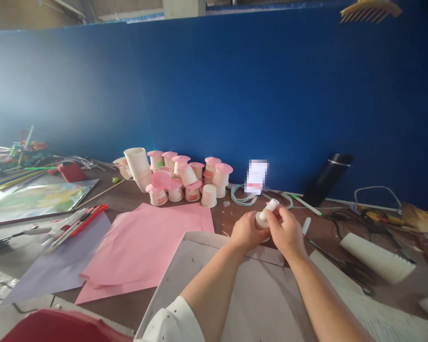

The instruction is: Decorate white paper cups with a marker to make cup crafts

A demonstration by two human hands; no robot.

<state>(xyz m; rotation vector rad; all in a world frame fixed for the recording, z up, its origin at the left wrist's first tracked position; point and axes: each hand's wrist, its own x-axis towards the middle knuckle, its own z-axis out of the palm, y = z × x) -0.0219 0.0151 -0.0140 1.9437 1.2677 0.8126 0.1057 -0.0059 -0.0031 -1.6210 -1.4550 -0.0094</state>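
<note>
Near the middle right, both hands meet just above the table. My left hand point(248, 231) is closed around a small whitish paper cup point(261, 220), which seems upside down and is mostly hidden by fingers. A white tube-like thing point(272, 204) is pinched in my right hand point(286, 229), tilted with its lower end against the top of the cup; its exact kind cannot be made out. Beyond the hands stand several small cups with pink round tops point(224, 169), some stacked. One plain cup point(209, 195) stands upside down in front of them.
Pink paper sheets point(146, 247) lie left of a white box lid point(185, 266) under my forearms. A red cutter knife point(89, 220) rests farther left. Behind are a pixelated bright screen point(257, 176), a coiled cable point(240, 195) and a black flask point(330, 178). Stacked cups point(376, 256) lie right.
</note>
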